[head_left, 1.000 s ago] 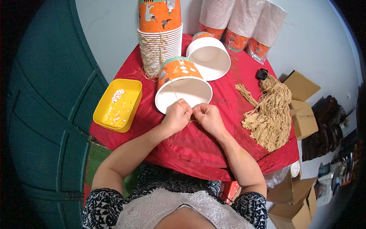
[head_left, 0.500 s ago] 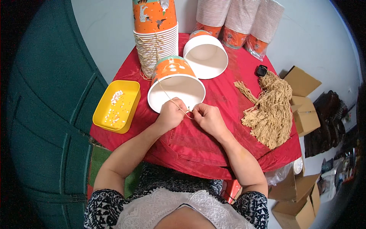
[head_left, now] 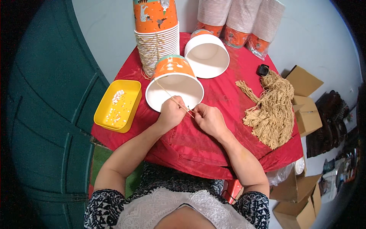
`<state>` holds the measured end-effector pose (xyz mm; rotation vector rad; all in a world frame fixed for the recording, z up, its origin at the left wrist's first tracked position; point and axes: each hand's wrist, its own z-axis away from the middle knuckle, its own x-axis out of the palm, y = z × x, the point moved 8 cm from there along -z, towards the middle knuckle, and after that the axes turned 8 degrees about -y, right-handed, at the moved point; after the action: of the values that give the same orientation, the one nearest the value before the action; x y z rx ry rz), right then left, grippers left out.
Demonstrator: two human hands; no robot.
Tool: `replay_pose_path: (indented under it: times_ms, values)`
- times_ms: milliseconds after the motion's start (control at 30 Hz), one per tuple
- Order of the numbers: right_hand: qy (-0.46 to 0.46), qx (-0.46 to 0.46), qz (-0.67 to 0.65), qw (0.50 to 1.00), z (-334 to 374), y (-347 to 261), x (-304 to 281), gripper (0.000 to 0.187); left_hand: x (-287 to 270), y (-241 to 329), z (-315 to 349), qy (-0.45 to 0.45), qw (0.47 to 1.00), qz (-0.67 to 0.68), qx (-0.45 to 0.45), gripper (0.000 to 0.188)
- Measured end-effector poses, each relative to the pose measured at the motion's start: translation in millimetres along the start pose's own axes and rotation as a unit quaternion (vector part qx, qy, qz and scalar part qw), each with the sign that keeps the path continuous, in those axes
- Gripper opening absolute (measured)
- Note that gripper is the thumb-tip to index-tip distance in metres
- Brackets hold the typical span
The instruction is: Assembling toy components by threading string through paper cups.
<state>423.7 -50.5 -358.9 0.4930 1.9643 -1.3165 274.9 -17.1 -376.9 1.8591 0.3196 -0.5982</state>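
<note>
An orange paper bucket [head_left: 174, 70] lies on its side with its white open mouth toward me. A tan cord [head_left: 165, 90] runs from the upper left of its rim, across the opening, down to my hands. My left hand [head_left: 172, 112], fingers pinched, grips the cord at the lower edge of the mouth. Close beside it, my right hand [head_left: 209, 117] is pinched on the same cord near the rim. A small dark spot shows at the rim between the hands. The fingertips partly hide how the cord passes there.
A second bucket [head_left: 207, 56] lies behind. Nested buckets [head_left: 157, 42] with cords stand at the back left, wrapped stacks [head_left: 240, 23] at the back right. A yellow tray [head_left: 130, 116] of small white pieces is left, a tan cord bundle [head_left: 272, 114] right. Cardboard boxes [head_left: 307, 114] stand beyond the red-covered table [head_left: 198, 152].
The bucket has shifted slightly left. The cord now runs straighter between its rim and my hands, and my fingers have moved a little around it.
</note>
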Motion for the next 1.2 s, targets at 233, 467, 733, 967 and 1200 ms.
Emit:
replay_pose_path:
  times_ms: [233,467,733,967,1200]
  values:
    - [-0.013,-0.015,-0.016,1.0,1,-1,2,0.013,4,-3,1,0.013,1.0,-0.01,0.013,0.013]
    - [-0.028,-0.038,-0.031,0.998,1,1,8,0.014,6,6,2,0.046,0.996,-0.052,0.062,0.012]
    - [-0.076,-0.065,-0.034,0.994,-2,-2,7,0.011,8,10,-1,0.016,0.999,-0.034,0.025,0.012]
    - [-0.12,-0.026,-0.011,0.992,3,-11,4,0.02,4,0,-2,0.001,0.998,-0.058,0.005,0.008]
    - [-0.057,0.188,-0.164,0.967,3,22,-6,0.049,9,11,1,-0.02,0.996,-0.075,0.035,0.01]
